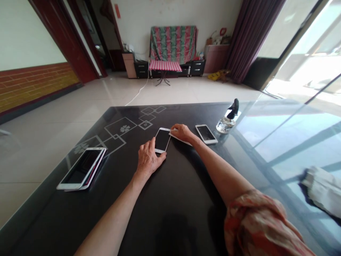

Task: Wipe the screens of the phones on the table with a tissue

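A white smartphone (162,139) with a dark screen lies on the black table in front of me. My left hand (149,156) grips it by its left side and bottom edge, thumb at the lower corner. At the phone's upper right edge, my right hand (181,132) has its fingers closed on a thin white cloth (183,142), part of which hangs out under the palm. Another white smartphone (206,134) lies just right of that hand. Beyond it stands a clear spray bottle (226,122) with a black trigger head.
On the left, a large white tablet (82,167) rests on another flat device. A crumpled pale cloth (323,190) lies at the table's right side. The glossy black table (170,199) reflects the window. Further off stands a small folding table (165,66) with a striped top.
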### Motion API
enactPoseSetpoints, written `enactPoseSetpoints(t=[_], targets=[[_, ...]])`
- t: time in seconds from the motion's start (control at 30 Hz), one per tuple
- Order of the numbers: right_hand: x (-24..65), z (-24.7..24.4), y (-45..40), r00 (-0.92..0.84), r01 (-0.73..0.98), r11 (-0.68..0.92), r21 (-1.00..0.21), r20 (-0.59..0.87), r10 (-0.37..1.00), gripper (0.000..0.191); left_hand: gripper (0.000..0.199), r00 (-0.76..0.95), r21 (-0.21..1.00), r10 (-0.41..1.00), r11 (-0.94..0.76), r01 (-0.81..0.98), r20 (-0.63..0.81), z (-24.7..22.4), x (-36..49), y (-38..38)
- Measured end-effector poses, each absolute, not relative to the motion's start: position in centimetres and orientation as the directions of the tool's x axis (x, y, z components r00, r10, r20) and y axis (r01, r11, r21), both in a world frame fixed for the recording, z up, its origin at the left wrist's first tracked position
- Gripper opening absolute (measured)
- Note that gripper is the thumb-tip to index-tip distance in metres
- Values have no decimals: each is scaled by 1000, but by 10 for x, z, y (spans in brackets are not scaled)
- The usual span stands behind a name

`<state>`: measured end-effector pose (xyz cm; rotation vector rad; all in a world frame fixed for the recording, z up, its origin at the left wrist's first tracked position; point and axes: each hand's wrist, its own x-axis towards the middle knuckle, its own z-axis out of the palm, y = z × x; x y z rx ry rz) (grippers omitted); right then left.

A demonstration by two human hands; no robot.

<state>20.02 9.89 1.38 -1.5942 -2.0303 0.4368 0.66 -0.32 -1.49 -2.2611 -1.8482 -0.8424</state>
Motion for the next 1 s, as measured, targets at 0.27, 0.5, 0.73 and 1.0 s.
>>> enactPoseSetpoints(t=[0.27, 0.5, 0.73, 1.0], targets=[[201, 19, 86, -160, 815, 224, -534, 164, 973, 22, 65, 134, 333, 826, -363, 870, 548, -22, -6, 3], [206, 15, 52, -153, 805, 231, -547, 185, 971, 21, 69, 148, 444, 848, -406, 799, 509, -21, -23, 9], [203, 9, 15, -211, 715, 315, -624, 236, 948, 15, 60, 52, 466, 864, -320, 825, 501, -25, -36, 19], [195, -1, -7, -241, 714, 402, -573, 337, 910, 12, 58, 20, 451, 865, -281, 847, 501, -25, -36, 19]])
